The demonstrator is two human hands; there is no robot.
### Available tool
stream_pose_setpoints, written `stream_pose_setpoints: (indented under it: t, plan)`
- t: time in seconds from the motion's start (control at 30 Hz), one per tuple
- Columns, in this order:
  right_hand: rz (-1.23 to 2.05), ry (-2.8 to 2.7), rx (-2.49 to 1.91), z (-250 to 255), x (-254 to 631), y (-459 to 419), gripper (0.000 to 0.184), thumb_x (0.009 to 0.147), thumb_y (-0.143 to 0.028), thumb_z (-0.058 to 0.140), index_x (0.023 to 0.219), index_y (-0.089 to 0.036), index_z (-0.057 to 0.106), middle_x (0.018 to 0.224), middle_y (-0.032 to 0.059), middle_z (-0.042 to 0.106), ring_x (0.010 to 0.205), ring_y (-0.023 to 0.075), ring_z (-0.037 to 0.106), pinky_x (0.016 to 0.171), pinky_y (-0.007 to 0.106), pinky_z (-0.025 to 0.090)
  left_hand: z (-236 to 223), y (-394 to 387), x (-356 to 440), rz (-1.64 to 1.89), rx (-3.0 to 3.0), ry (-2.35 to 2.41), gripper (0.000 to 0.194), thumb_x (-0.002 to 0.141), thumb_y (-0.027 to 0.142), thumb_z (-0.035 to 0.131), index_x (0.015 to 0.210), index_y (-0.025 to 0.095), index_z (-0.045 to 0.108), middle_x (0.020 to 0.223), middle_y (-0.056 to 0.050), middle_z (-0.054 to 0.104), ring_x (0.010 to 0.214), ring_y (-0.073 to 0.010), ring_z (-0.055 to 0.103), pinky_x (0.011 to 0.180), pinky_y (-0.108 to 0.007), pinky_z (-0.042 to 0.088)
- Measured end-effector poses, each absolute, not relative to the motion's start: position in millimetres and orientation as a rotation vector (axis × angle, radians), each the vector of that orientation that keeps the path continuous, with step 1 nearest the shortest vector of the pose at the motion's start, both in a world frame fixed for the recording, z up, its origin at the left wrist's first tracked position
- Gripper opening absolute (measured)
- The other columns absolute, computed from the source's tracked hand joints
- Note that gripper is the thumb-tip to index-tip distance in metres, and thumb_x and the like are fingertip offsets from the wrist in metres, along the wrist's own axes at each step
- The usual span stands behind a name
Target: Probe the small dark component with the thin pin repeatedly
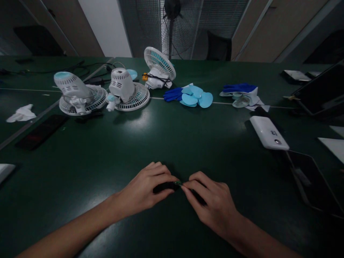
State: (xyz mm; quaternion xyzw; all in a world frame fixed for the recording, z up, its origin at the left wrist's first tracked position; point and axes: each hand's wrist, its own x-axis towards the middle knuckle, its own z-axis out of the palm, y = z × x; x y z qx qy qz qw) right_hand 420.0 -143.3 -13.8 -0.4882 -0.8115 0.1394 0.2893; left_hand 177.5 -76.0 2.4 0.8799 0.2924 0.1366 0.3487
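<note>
Low over the dark green table (129, 143), my left hand (145, 184) grips a small black object (164, 186) between thumb and fingers. A little shiny green piece (177, 183) shows at its right end, by my left fingertips. The fingertips of my right hand (213, 199) are pinched together at that green piece. Both hands meet near the middle of the table's front part. My fingers cover much of the object, and its kind cannot be made out.
Along the back stand several white fan parts: two motor housings with grilles (73, 89) (123, 87) and a tilted fan head (159, 68). Light-blue fan blades (197, 96) lie beside blue gloves (173, 94). At right are more gloves (240, 94), a white device (269, 132) and a dark tablet (313, 181).
</note>
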Motion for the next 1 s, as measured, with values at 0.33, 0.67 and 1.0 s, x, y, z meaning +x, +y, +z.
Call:
stream_pose_setpoints:
  t: [0.33, 0.67, 1.0]
  plan:
    - [0.416, -2.023, -1.351, -11, 424, -142, 0.014, 0.103, -0.018, 0.057, 0.099, -0.021, 0.07, 0.093, 0.0034, 0.067, 0.078, 0.0144, 0.069, 0.063, 0.027, 0.048, 1, -78, 176, 0.33, 2.258, 0.843, 0.046, 0.097, 0.027, 0.067, 0.141, 0.029, 0.055, 0.109, -0.003, 0.066, 0.103, -0.0212, 0.06, 0.094, -0.04, 0.044]
    - [0.528, -1.813, -1.422, -1, 431, -133, 0.01, 0.101, -0.022, 0.06, 0.098, -0.021, 0.07, 0.094, 0.0037, 0.068, 0.081, 0.0165, 0.068, 0.07, 0.029, 0.054, 0, -74, 168, 0.314, 2.457, 0.806, 0.022, 0.103, 0.03, 0.056, 0.123, 0.026, 0.066, 0.119, -0.006, 0.064, 0.108, -0.022, 0.06, 0.097, -0.041, 0.048]
    - [0.389, -2.158, -1.494, -9, 433, -140, 0.022, 0.103, -0.034, 0.06, 0.12, -0.024, 0.07, 0.103, 0.004, 0.071, 0.078, 0.0163, 0.071, 0.059, 0.027, 0.05, -5, 13, 11, 0.549, 2.417, 1.75, 0.044, 0.101, 0.054, 0.052, 0.126, 0.022, 0.071, 0.121, -0.01, 0.065, 0.108, -0.0304, 0.063, 0.093, -0.046, 0.054]
